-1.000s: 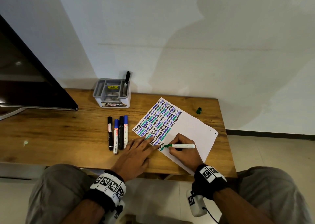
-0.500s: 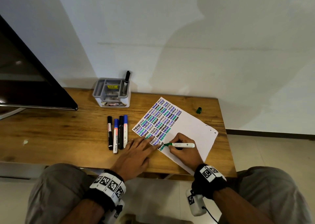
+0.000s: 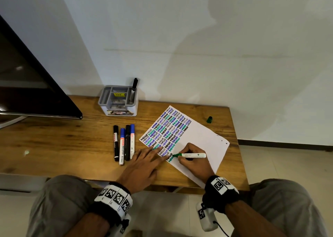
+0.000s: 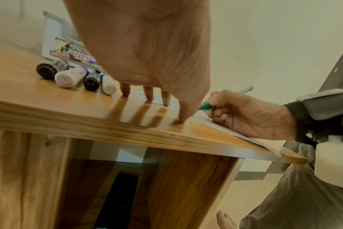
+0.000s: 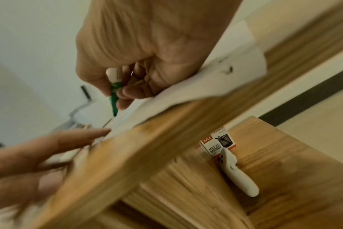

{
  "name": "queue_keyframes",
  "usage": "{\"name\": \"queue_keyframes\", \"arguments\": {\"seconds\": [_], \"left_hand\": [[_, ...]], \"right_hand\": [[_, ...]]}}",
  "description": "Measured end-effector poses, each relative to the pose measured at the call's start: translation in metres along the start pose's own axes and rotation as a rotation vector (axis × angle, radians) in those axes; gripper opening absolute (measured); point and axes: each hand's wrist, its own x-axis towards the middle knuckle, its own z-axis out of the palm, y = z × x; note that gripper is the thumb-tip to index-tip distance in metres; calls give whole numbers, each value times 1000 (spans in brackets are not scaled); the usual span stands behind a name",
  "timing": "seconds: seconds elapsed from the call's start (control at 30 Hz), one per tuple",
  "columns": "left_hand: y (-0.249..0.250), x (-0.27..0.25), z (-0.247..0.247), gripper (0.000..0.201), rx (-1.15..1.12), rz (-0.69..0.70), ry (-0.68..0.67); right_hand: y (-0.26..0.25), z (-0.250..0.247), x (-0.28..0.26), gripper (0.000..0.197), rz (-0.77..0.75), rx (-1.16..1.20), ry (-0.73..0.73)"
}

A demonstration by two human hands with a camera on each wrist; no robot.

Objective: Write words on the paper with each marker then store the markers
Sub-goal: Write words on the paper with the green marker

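A white sheet of paper (image 3: 201, 139) lies tilted on the wooden table (image 3: 72, 146), its left half filled with rows of "HELLO" in black, blue and green. My right hand (image 3: 193, 162) pinches an uncapped green marker (image 3: 191, 155) with its tip on the sheet's lower left; the marker (image 5: 114, 93) shows between thumb and fingers. My left hand (image 3: 142, 166) lies flat, fingers straight, fingertips (image 4: 149, 96) pressing the paper's left edge. Several capped black and blue markers (image 3: 124, 144) lie side by side left of the paper. The green cap (image 3: 209, 119) stands at the back right.
A grey and white desk organiser (image 3: 118, 100) stands at the back against the wall with one black marker (image 3: 134, 87) upright in it. A dark screen (image 3: 32, 85) overhangs the table's left. Under the tabletop a shelf holds a small box (image 5: 218, 143) and a white controller (image 5: 237, 172).
The green marker's tip has crept slightly along the bottom row of writing. The left hand and the other markers have stayed put.
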Motion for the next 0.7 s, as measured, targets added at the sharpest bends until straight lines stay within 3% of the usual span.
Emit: {"name": "queue_keyframes", "arguments": {"seconds": [0.13, 0.23, 0.33, 0.43, 0.6, 0.7], "left_hand": [[0, 0, -1, 64, -23, 5, 11], [-1, 0, -1, 63, -24, 14, 18], [-2, 1, 1, 64, -28, 14, 25], [-2, 2, 2, 64, -34, 17, 42], [-3, 1, 2, 64, -34, 29, 47], [-5, 1, 4, 64, -28, 27, 37]], "right_hand": [[-10, -19, 5, 8, 127, 270, 33], [-21, -45, 13, 7, 137, 308, 126], [-22, -73, 32, 13, 118, 152, 244], [-16, -100, 54, 15, 4, -95, 341], [-6, -119, 89, 41, 45, -430, 329], [-7, -116, 101, 48, 74, -450, 285]]}}
